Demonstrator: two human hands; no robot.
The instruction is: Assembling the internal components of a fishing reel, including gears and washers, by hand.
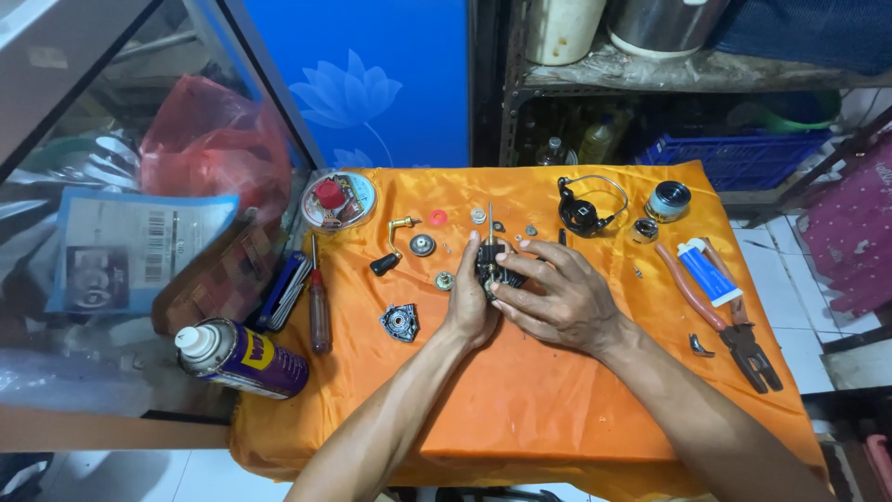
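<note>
Currently, the left hand [469, 307] is closed around the small black metal reel body with a thin upright shaft [491, 263], gripping its left flank. The right hand [556, 296] clamps the same part from the other side, fingers curled over its top. The part sits between both palms, just above the orange-cloth-covered bench [520, 390]. Judged compact, rigid and fairly dense; greased surfaces are likely slippery, the shaft liable to bend. Best held by the housing sides. Left of the hands lies a dark side plate [400, 322]; right, red-handled pliers [734, 321].
</note>
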